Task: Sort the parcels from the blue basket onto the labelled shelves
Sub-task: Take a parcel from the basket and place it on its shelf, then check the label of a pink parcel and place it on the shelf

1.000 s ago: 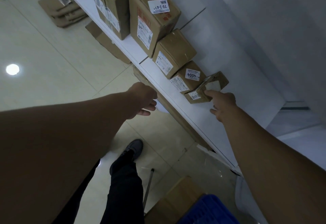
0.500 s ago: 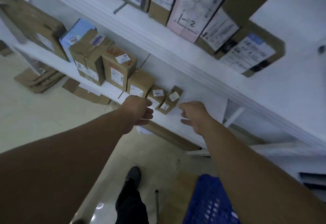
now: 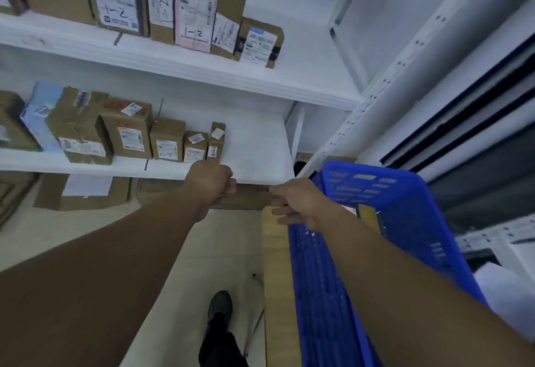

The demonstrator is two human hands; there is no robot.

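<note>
Head: right hand [image 3: 301,204] near blue basket [image 3: 405,207]

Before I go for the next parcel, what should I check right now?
1. Right hand free: ok, fingers relaxed, nothing held.
2. Left hand free: ok, fisted, nothing seen in it.
3. Small parcel settled on shelf: ok, upright.
4. Space right of it: ok, bare.
5. Basket in reach: ok, right hand at its rim.
6. Basket contents: cannot tell, mostly hidden from view.
</note>
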